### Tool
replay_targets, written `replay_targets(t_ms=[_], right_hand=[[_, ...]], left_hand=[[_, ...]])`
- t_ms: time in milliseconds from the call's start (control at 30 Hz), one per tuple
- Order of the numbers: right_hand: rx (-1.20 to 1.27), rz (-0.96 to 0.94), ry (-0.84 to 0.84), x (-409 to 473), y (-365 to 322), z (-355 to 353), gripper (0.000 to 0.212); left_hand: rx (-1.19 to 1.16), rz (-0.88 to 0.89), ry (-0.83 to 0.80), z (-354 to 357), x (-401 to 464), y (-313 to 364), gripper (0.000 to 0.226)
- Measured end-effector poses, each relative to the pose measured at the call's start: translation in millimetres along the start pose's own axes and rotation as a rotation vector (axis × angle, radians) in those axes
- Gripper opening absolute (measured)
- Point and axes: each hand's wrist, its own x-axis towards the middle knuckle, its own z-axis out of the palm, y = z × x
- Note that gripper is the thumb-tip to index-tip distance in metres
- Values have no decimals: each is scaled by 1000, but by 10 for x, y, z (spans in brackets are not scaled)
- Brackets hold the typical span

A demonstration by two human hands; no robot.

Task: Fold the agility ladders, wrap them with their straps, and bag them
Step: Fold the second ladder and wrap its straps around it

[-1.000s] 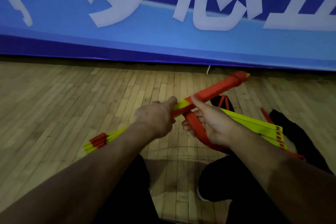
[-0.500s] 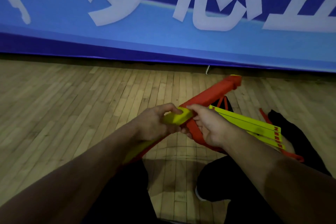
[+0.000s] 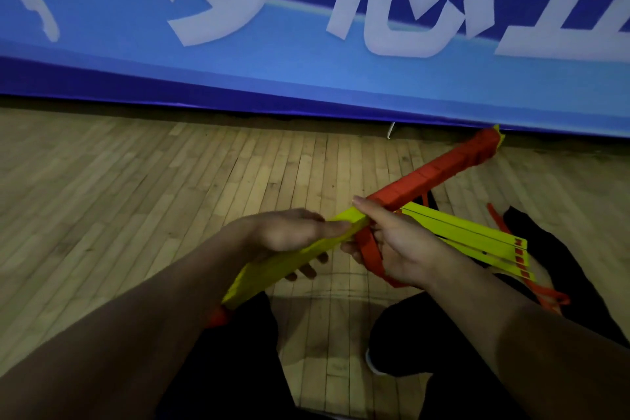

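A folded agility ladder bundle (image 3: pixel 289 259) of yellow rungs slants from lower left to upper right above my knees. Its far half (image 3: pixel 433 174) is bound in orange strap. My left hand (image 3: pixel 283 239) grips the yellow middle from above. My right hand (image 3: pixel 399 245) holds the bundle where the wrapping ends, thumb on top, and a loop of orange strap (image 3: pixel 370 254) runs across its fingers. A second ladder (image 3: pixel 477 242), yellow rungs fanned out with orange strap ends, lies on the floor at right beside a black bag (image 3: pixel 559 259).
Wooden plank floor (image 3: pixel 136 201) spreads to the left and ahead. A blue banner with large white characters (image 3: pixel 306 44) stands along the back. My dark trouser legs (image 3: pixel 443 368) fill the bottom of the view.
The bundle's near end has swung under my left forearm, while its far wrapped end has moved right. My right hand has shifted its grip, with the strap loop across its fingers.
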Motion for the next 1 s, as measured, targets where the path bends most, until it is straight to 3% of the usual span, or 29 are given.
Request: replay_targets(t_ms=[67,167,267,333,467,567,633,733,800,900,1000], right_hand=[[-53,-51,-15,-17,-42,9,43],[-160,-7,0,-43,-118,33,49],[-187,67,0,-53,-148,74,49],[-144,126,2,-19,-139,115,56],[-45,165,100,85,-35,180,59],[-24,101,140,139,50,145,42],[-30,59,134,158,76,129,34],[-54,-12,129,179,87,150,26],[-148,-34,146,186,87,170,28],[-309,-26,132,144,92,190,24],[-302,-10,124,82,115,216,27]], left_hand=[[-103,43,-84,-8,-34,-75,71],[-2,81,113,2,11,-96,59],[481,38,519,60,84,-85,51],[810,74,707,172,79,-90,53],[1153,244,759,356,14,-157,58],[894,308,674,295,-24,-149,45],[638,244,537,153,-6,-120,35],[347,148,381,-10,-1,-81,44],[339,100,351,-20,6,-73,55],[391,82,393,16,41,-119,40],[474,109,503,54,57,-167,33]])
